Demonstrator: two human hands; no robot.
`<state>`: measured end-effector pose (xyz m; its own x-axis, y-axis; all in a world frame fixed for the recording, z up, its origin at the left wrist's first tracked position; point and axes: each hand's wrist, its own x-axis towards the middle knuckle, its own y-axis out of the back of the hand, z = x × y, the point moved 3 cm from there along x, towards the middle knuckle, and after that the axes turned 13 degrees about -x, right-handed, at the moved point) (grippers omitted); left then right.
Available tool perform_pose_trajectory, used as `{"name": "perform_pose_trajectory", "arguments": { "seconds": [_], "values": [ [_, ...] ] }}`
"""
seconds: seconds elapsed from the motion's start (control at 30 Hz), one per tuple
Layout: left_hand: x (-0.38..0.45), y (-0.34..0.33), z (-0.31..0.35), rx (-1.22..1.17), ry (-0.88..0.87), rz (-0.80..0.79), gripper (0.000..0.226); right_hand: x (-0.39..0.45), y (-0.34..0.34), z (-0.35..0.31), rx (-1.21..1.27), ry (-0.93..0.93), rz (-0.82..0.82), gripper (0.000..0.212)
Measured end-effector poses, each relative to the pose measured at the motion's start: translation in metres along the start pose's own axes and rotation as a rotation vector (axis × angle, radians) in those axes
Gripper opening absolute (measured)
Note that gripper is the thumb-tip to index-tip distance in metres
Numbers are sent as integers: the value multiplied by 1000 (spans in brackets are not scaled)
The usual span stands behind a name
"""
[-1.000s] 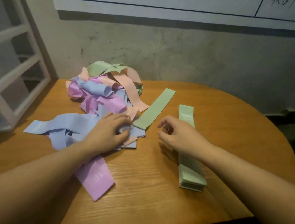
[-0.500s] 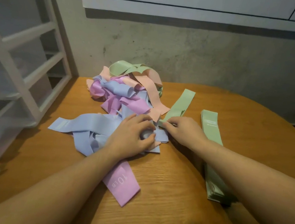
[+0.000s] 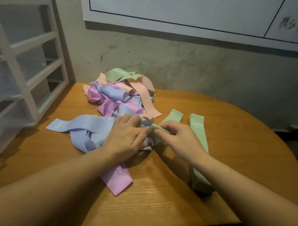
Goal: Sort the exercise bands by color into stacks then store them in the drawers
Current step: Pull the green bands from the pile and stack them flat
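A tangled pile of exercise bands [image 3: 122, 95] in blue, purple, pink and green lies at the back left of the round wooden table [image 3: 243, 142]. My left hand [image 3: 125, 138] presses down on the near edge of the pile, over blue bands. My right hand [image 3: 178, 138] pinches the near end of a loose green band [image 3: 174, 115] and lifts it beside the pile. A flat stack of green bands [image 3: 198, 133] lies to the right, partly under my right forearm. A purple band [image 3: 118, 180] sticks out under my left wrist.
A white drawer unit [image 3: 13, 71] with translucent drawers stands at the left edge of the table. A grey wall with a white printed poster [image 3: 193, 8] rises close behind. Bare wood shows at the front and right of the table.
My right hand moved left from the green stack to the loose green band and took hold of its near end. The camera view shifted left and up. My left hand stayed on the pile.
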<state>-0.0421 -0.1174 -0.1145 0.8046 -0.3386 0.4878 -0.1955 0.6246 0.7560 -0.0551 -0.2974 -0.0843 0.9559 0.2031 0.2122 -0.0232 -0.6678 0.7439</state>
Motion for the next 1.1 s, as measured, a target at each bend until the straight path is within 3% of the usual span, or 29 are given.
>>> {"name": "perform_pose_trajectory", "arguments": {
  "seconds": [0.07, 0.13, 0.23, 0.3, 0.4, 0.47, 0.57, 0.63, 0.77, 0.83, 0.9, 1.0, 1.1],
  "values": [
    [-4, 4, 14, -175, 150, 27, 57, -9, 7, -2, 16, 20, 27, 10],
    [-8, 4, 27, -409, 372, -49, 51, -18, 13, -4, 15, 50, 49, 8],
    [-13, 11, 41, -600, 649, -132, 65, -33, 17, -11, 16, 88, 51, 8],
    [-15, 14, 46, -862, 849, -236, 70, -43, 17, -13, 28, 116, 36, 8],
    [-22, 20, 60, -1314, 1116, -345, 52, -59, 14, -16, -5, 186, 23, 11],
    [-23, 20, 64, -1351, 1153, -295, 40, -69, 12, -19, -28, 230, 26, 16],
    [-25, 18, 71, -1365, 1173, -240, 39, -83, 11, -26, -89, 264, -36, 19],
    [-26, 18, 71, -1373, 1159, -186, 52, -91, 12, -29, -144, 282, -90, 20],
    [-26, 26, 78, -1301, 952, -189, 59, -100, 18, -24, -134, 281, -64, 15],
    [-27, 36, 83, -1222, 825, -193, 59, -98, 25, -18, -3, 103, 33, 12],
    [-29, 49, 91, -1185, 722, -165, 59, -93, 33, -13, 135, -136, 104, 21],
    [-31, 67, 106, -1142, 600, -109, 62, -87, 36, -16, 298, -428, -87, 36],
    [-35, 82, 118, -1124, 510, -89, 63, -89, 29, -27, 575, -562, -276, 44]
  ]
}}
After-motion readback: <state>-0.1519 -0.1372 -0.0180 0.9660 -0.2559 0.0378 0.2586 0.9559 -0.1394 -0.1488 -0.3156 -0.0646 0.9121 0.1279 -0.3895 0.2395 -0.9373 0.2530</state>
